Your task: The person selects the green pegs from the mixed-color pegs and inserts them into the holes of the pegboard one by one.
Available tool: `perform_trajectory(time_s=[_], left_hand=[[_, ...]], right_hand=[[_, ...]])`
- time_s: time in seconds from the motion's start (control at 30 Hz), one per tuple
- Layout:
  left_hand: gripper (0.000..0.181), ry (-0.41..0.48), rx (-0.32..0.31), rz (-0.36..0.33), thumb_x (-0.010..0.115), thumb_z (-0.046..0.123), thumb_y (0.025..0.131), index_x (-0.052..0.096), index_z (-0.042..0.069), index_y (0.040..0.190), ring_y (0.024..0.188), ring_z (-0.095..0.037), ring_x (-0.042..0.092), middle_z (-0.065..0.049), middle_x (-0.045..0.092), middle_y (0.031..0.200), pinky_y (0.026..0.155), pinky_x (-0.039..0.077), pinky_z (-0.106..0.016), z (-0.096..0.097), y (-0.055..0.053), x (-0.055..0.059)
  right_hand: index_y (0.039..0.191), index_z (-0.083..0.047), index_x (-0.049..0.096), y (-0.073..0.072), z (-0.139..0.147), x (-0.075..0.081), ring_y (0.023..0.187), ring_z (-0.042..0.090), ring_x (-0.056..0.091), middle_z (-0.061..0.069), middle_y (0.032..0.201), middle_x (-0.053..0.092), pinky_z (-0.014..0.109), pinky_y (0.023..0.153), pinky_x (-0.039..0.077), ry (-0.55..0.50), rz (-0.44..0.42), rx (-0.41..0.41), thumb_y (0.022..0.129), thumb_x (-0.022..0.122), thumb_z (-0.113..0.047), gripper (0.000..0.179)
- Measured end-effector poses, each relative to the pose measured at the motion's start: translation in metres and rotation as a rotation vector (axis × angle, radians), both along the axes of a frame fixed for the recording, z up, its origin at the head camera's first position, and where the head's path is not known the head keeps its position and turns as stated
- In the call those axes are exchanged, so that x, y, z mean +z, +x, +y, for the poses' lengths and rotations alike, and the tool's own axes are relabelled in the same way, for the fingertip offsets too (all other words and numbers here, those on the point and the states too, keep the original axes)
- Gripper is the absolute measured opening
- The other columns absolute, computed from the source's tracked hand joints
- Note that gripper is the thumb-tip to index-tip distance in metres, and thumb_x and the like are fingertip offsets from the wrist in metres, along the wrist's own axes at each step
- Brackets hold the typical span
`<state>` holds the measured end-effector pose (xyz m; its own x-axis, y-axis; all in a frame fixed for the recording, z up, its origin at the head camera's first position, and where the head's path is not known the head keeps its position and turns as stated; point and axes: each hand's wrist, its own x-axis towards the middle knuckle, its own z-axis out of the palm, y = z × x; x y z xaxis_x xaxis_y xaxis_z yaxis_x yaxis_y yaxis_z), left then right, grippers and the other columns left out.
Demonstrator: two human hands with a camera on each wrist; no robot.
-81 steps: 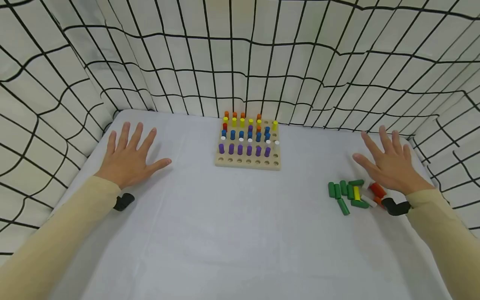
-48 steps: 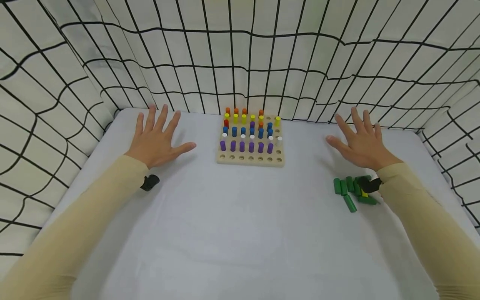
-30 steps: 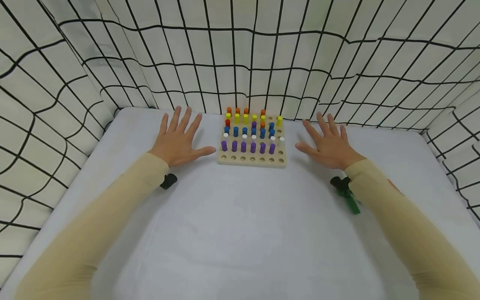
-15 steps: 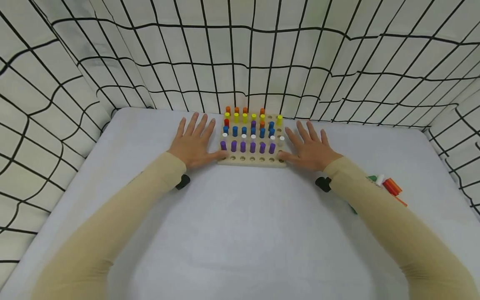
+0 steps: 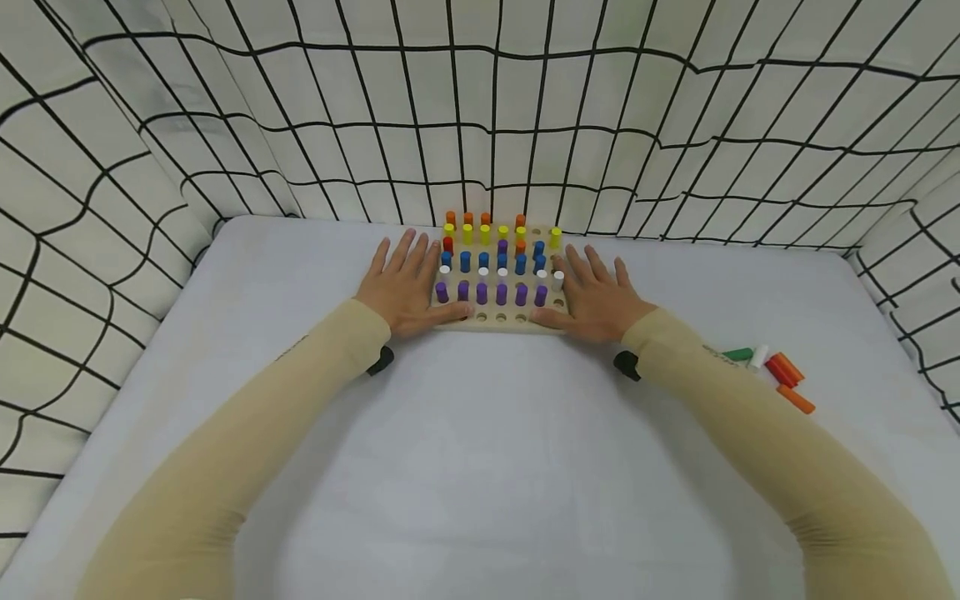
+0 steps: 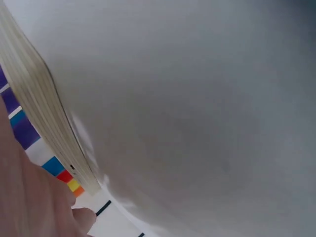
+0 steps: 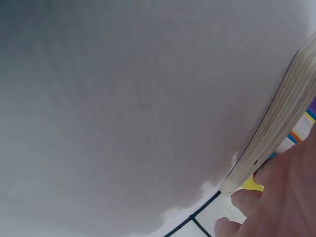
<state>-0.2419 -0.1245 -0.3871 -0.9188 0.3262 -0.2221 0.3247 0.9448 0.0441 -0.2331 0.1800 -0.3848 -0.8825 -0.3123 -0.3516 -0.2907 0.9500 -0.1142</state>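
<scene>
A pale wooden pegboard (image 5: 501, 327) lies at the table's far middle, with rows of upright orange, yellow, blue, white and purple pegs (image 5: 482, 293) and a few mixed-in red and other ones. Its nearest row of holds shows bare holes. Flanking the board's left side is my left hand (image 5: 405, 287), fingers extended and thumb over the front row. My right hand (image 5: 600, 300) mirrors it on the right, thumb over the front corner and fingertips at the side. Both wrist views show the board's layered edge (image 6: 49, 103) beside the fingers (image 7: 291, 187).
Loose pegs lie at the right: a green peg (image 5: 738, 354), a white peg (image 5: 759, 357), red and orange ones, and an orange peg (image 5: 795, 398). My right sleeve (image 5: 735, 408) covers others. A black grid-lined white wall (image 5: 517, 100) rises behind the white table (image 5: 495, 483).
Both hands have moved inward from the table's sides to the pegboard, thumbs coming over its front. My right sleeve now covers most of the loose green pegs.
</scene>
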Motion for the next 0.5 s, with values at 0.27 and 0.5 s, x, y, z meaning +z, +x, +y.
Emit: perform_trajectory(time_s=[0.27, 0.5], left_hand=[[0.113, -0.036, 0.004, -0.059, 0.035, 0.082, 0.094, 0.002, 0.001, 0.165, 0.165, -0.035, -0.006, -0.018, 0.000, 0.176, 0.134, -0.006, -0.054, 0.0081, 0.0046, 0.0078], [0.114, -0.069, 0.006, -0.069, 0.030, 0.083, 0.093, -0.002, 0.002, 0.165, 0.165, -0.034, -0.008, -0.017, -0.004, 0.176, 0.134, -0.008, -0.054, 0.0081, 0.0013, 0.0002]], right_hand=[[0.166, -0.005, -0.008, -0.0019, -0.0040, 0.0026, 0.164, 0.039, -0.007, 0.014, 0.176, -0.012, 0.069, 0.130, 0.003, 0.038, -0.004, 0.019, 0.097, 0.031, -0.081, 0.110], [0.165, -0.002, -0.007, -0.0020, -0.0068, 0.0005, 0.164, 0.038, -0.005, 0.017, 0.176, -0.011, 0.067, 0.130, 0.006, 0.047, -0.006, 0.025, 0.098, 0.031, -0.079, 0.109]])
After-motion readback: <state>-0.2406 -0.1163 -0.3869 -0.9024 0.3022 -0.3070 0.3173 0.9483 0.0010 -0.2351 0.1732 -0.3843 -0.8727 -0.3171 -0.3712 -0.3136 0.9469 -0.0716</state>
